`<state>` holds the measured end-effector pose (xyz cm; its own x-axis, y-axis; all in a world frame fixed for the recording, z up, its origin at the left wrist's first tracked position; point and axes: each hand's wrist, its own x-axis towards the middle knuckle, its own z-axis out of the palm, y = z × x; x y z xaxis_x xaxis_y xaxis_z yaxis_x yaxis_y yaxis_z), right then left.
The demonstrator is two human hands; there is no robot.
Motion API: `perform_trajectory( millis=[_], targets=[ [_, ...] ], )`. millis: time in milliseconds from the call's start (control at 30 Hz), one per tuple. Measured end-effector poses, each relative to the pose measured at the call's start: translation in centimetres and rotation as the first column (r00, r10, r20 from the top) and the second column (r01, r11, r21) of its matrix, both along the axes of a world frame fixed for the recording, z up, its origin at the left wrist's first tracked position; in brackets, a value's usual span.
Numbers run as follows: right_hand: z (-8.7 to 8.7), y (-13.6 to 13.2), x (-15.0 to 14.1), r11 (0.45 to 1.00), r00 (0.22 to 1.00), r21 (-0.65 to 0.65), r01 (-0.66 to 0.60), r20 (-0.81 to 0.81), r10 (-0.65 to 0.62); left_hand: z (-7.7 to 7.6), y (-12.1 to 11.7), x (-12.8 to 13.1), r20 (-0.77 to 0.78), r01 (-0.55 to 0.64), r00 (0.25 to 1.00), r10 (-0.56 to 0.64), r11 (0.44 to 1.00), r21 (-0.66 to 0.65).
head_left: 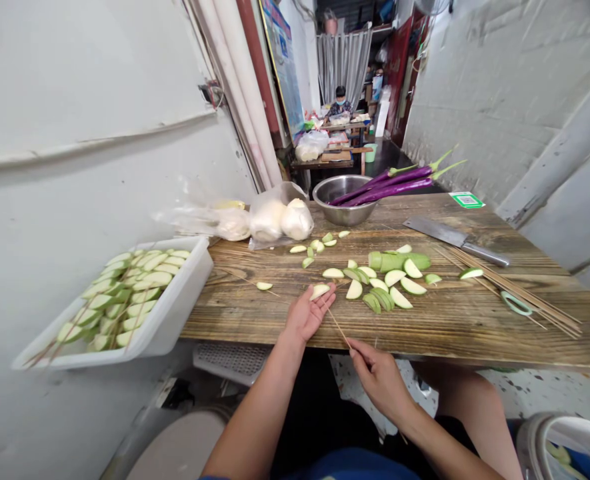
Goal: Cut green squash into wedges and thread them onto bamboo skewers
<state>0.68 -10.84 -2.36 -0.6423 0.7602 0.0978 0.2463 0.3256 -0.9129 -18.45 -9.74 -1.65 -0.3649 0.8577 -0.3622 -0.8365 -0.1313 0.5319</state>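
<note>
Slice (319, 291) lies on the upturned left fingers (327, 299).

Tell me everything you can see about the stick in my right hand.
The stick is thin, straight and tan, and looks like wood or bamboo. The right hand grips it, and it slants forward and leftward, its far end by the left hand; whether they touch is unclear. Nothing is threaded on the part that shows.
</note>
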Motion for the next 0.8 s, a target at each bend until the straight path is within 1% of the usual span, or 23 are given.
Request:
perform_trajectory(
  millis=[367, 800],
  targets=[
    [0.19, 0.16, -0.42, 1.0, 0.999, 0.008, 0.002, -0.039, -0.001, 0.26, 0.01, 0.12, -0.002, -0.01, 1.0, 0.01, 1.0, -0.003],
    [0.19, 0.11, -0.49, 1.0, 1.0, 0.012, 0.001, -0.023, -0.001, 0.17, -0.02, 0.18, -0.019, -0.01, 1.0, 0.01, 1.0, 0.005]
  ],
)
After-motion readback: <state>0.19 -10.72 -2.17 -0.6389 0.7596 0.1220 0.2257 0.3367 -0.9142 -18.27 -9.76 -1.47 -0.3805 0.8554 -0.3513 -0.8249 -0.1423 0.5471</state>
